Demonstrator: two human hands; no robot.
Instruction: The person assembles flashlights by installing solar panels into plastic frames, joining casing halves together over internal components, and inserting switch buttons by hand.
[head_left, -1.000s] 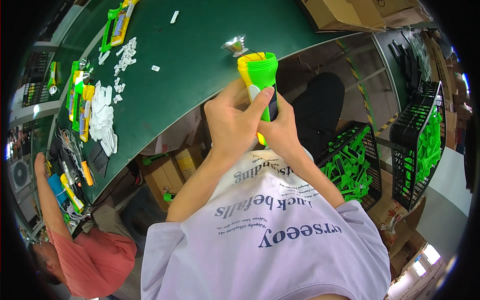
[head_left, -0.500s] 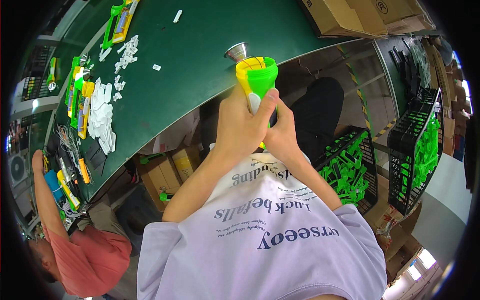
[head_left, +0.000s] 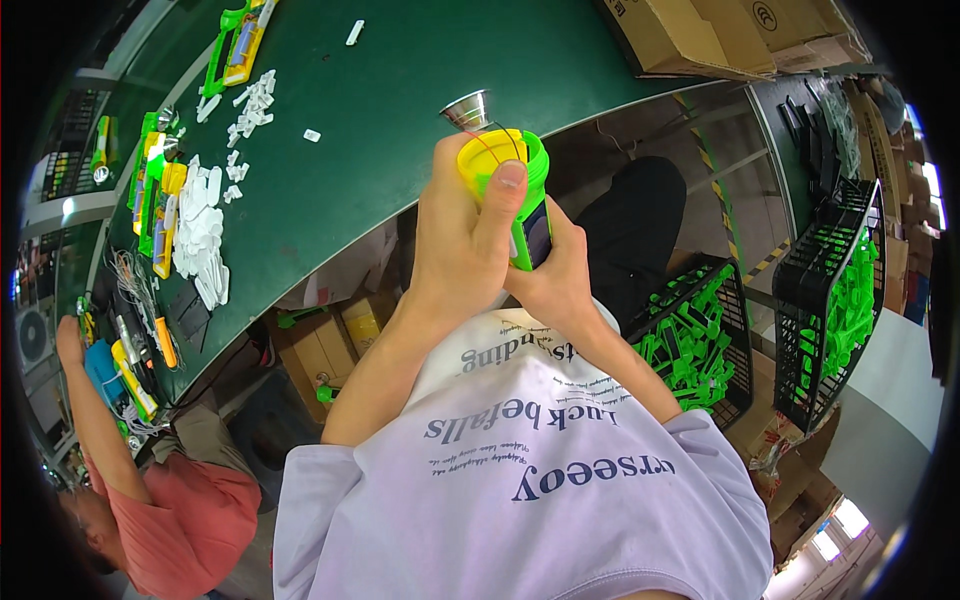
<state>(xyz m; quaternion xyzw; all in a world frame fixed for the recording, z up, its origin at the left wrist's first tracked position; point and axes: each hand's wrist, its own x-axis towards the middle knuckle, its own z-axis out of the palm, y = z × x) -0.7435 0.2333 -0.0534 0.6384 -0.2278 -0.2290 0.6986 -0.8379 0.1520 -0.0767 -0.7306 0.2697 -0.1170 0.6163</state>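
A yellow and green flashlight housing (head_left: 536, 172) is held in front of my chest, its wide round mouth facing up and away. My left hand (head_left: 458, 240) wraps round the yellow side, with the thumb pressed over the green half just below the rim. My right hand (head_left: 560, 272) grips the lower end, beside a dark panel on the green half. Thin red and black wires run out of the mouth to a shiny metal reflector cup (head_left: 467, 110), which hangs beyond the rim near the table edge. The inside of the housing is mostly hidden.
White plastic pieces (head_left: 203, 235) lie heaped on the green table (head_left: 400, 70), near several half-assembled flashlights (head_left: 160, 205). Cardboard boxes (head_left: 700, 35) stand at the far right. Black baskets of green parts (head_left: 690, 340) are at my right. A co-worker in a red shirt (head_left: 190, 520) sits left.
The housing has turned and tilted in my hands, showing more of its mouth and the dark side panel. My left hand has moved up, its thumb now near the rim.
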